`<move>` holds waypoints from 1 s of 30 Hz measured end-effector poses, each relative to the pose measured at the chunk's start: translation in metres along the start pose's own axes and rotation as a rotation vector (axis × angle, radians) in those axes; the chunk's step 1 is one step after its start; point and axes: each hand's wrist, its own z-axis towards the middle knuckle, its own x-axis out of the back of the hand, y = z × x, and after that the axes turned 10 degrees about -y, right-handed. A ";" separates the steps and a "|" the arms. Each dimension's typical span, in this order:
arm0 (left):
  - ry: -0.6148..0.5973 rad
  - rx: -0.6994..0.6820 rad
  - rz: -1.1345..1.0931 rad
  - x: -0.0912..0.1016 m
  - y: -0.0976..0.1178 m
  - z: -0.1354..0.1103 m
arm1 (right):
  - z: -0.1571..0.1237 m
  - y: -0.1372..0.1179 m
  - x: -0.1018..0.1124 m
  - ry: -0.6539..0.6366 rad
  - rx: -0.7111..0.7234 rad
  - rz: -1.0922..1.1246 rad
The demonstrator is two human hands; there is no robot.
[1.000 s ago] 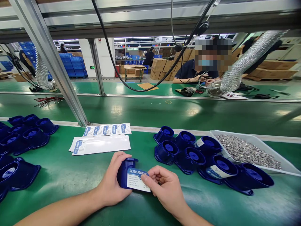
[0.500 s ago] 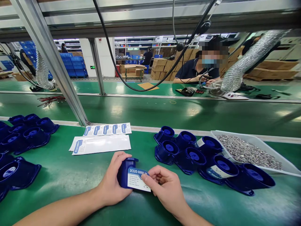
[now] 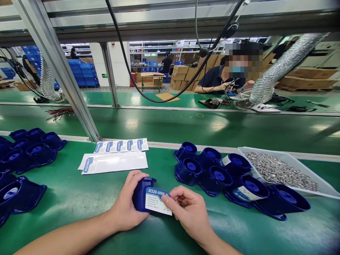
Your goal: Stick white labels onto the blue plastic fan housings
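My left hand [image 3: 130, 203] is wrapped round a dark blue plastic pump housing [image 3: 140, 198], held just above the green bench near its front. A white and blue printed label [image 3: 156, 203] marked DC52Q-5000L/H lies against the housing's right side. Between thumb and fingers, my right hand [image 3: 187, 210] pinches that label's right end. How much of the label touches the plastic I cannot tell. Behind my hands are label sheets [image 3: 119, 163], one with a single label left at its end and another strip [image 3: 124, 146] bearing several.
Several blue housings [image 3: 219, 176] stand at right, two with labels on them, beside a white tray [image 3: 326, 193] of small metal screws. More housings [image 3: 23, 194] stand at left. A metal post [image 3: 61, 71] rises behind the sheets. Across the line a person [image 3: 221, 79] works by a foil duct [image 3: 281, 67].
The label and my right hand have shifted very slightly to the right. My left hand keeps its hold on the housing. The person across has moved their hands apart.
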 end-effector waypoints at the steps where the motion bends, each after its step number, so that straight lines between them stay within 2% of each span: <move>1: -0.002 0.004 0.001 0.000 0.000 0.000 | 0.001 -0.001 -0.001 -0.007 0.003 0.001; 6: -0.005 0.020 0.002 0.000 0.000 0.000 | 0.002 -0.004 -0.004 -0.041 0.021 -0.010; 30: 0.000 0.009 0.016 0.000 0.000 0.000 | 0.001 -0.001 -0.003 -0.030 0.030 0.012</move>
